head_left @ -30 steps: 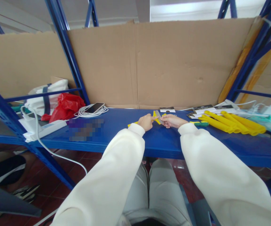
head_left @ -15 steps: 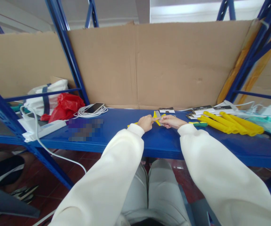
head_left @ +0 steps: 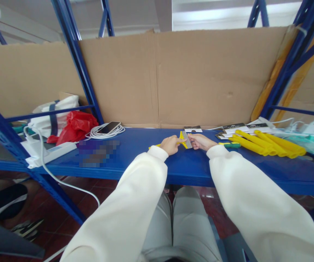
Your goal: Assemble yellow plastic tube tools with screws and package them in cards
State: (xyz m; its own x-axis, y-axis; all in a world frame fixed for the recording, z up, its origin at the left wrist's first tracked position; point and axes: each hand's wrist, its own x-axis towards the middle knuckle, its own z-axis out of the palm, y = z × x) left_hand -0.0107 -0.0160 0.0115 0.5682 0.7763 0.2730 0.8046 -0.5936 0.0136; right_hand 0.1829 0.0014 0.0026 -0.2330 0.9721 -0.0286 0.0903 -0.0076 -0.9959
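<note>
Left hand [head_left: 169, 145] has fingers curled round a yellow scraper [head_left: 183, 138], right hand [head_left: 201, 141] pinching its grey blade [head_left: 187, 140], yellow tubes [head_left: 269, 143] off right.

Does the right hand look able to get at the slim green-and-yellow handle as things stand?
Probably yes: the handle lies just beside the white right sleeve, its green end uncovered, though the right hand seems to be pinching the flat grey plate.

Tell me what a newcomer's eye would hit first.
Probably the bundle of yellow pieces on the right of the blue shelf, then the crumpled red bag on its left. Between them, the left hand holds a yellow tool, and the right hand pinches the grey plate at its end.
</note>
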